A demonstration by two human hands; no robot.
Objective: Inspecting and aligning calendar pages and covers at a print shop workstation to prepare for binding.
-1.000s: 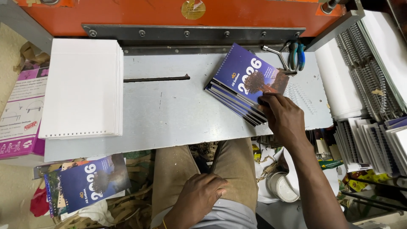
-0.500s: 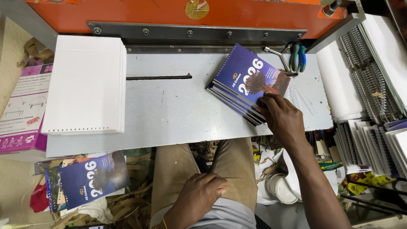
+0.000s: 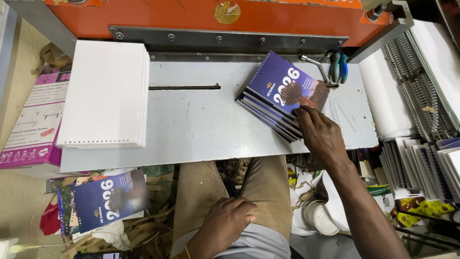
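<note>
Booklets (image 3: 280, 96) with glossy dark-blue covers lie in a slanted, fanned stack on the right part of your grey metal worktop (image 3: 201, 129), their layered white page edges showing along the lower left side. Your right hand (image 3: 322, 133) rests on the stack's lower right corner, palm down, fingers spread a little and pressed flat on the top cover rather than closed around anything; the forearm runs back toward the lower right. Your left hand (image 3: 227, 221) lies on your thigh below the worktop edge, fingers loosely curled, gripping nothing that shows. At the worktop's left end sits a thick, square-cut pile of plain white sheets (image 3: 105, 93) with a row of small punched holes along its near edge. A thin dark slot (image 3: 184, 88) cuts across the scuffed, matte metal between the two stacks. Behind runs the orange-painted body of a machine (image 3: 215, 17) with a bolted steel bar. Pliers with blue-green handles (image 3: 338, 67) lie just beyond the booklets. To the right, coils of wire binding (image 3: 414, 91) lie in rows, and down at the left another blue-covered booklet (image 3: 108, 199) rests among paper scraps.
</note>
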